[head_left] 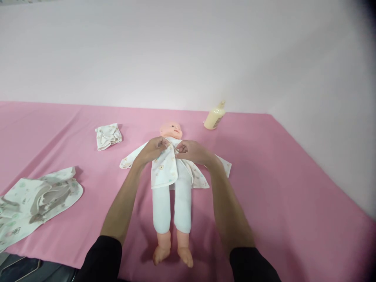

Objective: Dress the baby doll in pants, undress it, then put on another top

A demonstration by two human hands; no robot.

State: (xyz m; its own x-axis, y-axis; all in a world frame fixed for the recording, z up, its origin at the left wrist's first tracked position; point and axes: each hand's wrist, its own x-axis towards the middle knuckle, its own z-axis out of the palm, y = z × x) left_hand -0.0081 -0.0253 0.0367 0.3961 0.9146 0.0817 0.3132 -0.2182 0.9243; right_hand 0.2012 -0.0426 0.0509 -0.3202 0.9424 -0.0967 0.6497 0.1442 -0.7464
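Observation:
A baby doll (170, 130) lies on its back, head toward the wall and bare feet toward me. Its arms are inside the long sleeves of a white printed baby jacket (164, 170), and its legs are covered in white. At the chest, my left hand (157, 148) pinches one front edge of the jacket. My right hand (190, 152) is closed on the other front edge, close beside it. Below my hands the left panel lies over the doll's belly, while the right panel falls aside. The fingertips partly hide the cloth between them.
The doll rests on a pink sheet (279, 196) against a white wall. A pump bottle (214, 117) leans near the wall at the right. A folded printed cloth (108, 136) lies at the left, with a larger crumpled printed garment (55, 192) nearer me. A dark phone-like object (20, 269) shows at bottom left.

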